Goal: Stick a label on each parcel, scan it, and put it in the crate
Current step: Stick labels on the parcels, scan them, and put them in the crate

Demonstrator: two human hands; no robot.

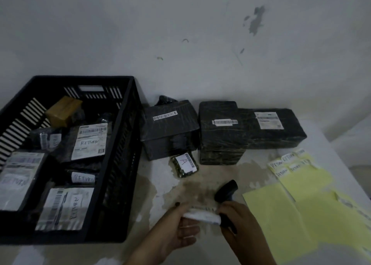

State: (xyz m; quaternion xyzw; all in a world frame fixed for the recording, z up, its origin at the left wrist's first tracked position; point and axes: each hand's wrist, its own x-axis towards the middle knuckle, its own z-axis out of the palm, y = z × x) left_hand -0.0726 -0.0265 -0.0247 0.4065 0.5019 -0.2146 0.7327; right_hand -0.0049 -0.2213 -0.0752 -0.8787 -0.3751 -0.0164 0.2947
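Black plastic crate (122, 164) at the desk's (160, 186) left edge holds parcels (88, 142) lettered "RETURN". The left hand (176, 231) pinches a small white barcoded parcel (200, 216); the right hand (244, 224) grips a black scanner (226, 190).

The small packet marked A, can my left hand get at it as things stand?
Probably not yet. Nothing lies on the table between your left hand and the packet marked A, but that hand grips a small white parcel and must set it down first.
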